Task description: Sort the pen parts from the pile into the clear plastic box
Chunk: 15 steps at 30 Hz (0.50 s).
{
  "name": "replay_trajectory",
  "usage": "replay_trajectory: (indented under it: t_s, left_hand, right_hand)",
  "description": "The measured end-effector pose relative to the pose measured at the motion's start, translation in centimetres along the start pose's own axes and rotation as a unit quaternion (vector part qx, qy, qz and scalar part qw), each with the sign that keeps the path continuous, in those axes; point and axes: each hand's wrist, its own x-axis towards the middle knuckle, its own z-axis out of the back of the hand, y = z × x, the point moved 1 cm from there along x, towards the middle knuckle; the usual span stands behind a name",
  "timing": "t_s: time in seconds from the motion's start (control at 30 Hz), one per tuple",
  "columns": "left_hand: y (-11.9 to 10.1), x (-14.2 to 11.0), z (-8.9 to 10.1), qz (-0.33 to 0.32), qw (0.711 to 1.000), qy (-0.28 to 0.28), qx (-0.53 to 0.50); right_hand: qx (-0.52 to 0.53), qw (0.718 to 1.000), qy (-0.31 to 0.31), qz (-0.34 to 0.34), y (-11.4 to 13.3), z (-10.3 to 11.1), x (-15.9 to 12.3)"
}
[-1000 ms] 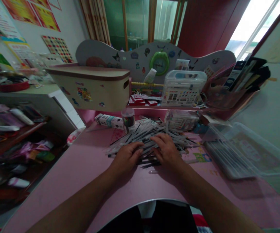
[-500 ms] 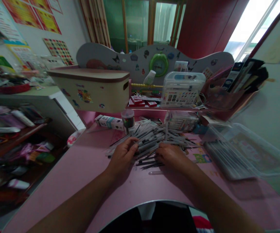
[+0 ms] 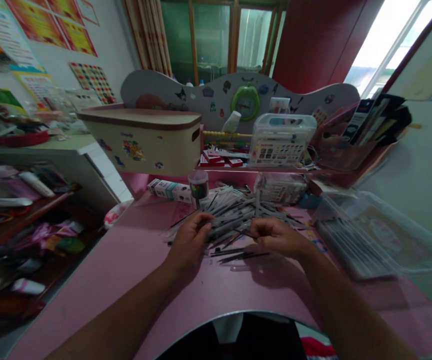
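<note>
A heap of slender translucent and grey pen parts (image 3: pixel 234 212) lies on the pink desk (image 3: pixel 133 280). My left hand (image 3: pixel 189 237) rests against the left side of this heap, thumb and forefinger apart, holding nothing that I can see. On the other side, my right hand (image 3: pixel 274 235) pinches a thin dark pen refill (image 3: pixel 244 233) just above the pile's near edge. Several black refills (image 3: pixel 236 256) form a small separate group in front. Nearest me lies a clear tube (image 3: pixel 240 268). The right fingertips partly cover the held piece.
An open clear plastic box (image 3: pixel 407 235) stands at right beside a flat case of grey sticks (image 3: pixel 354 245). Behind the heap are a clear cup (image 3: pixel 198 185), a long carton (image 3: pixel 169 190) and a clear pencil case (image 3: pixel 279 186). A lidded bin (image 3: pixel 141 142) occupies the shelf.
My right hand has lifted slightly off the front group and shifted right, and a dark refill now shows in its pinch. My left hand has stayed in place.
</note>
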Motion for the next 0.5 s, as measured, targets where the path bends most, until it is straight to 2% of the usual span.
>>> replay_trajectory:
  t_s: [0.1,0.2,0.5]
  left_hand:
    - [-0.2,0.0,-0.1,0.005,1.000,-0.010,-0.017]
    - [-0.4,-0.1,-0.2,-0.001,0.999,-0.023,-0.027]
    - [-0.5,-0.3,-0.2,-0.006,0.999,-0.039,-0.025]
  right_hand:
    - [0.112,0.990,-0.081,-0.022,-0.4,1.1,-0.2]
    - [0.122,0.984,-0.120,-0.048,-0.8,1.9,-0.4]
    - [0.083,0.987,-0.115,-0.071,-1.6,2.7,-0.5]
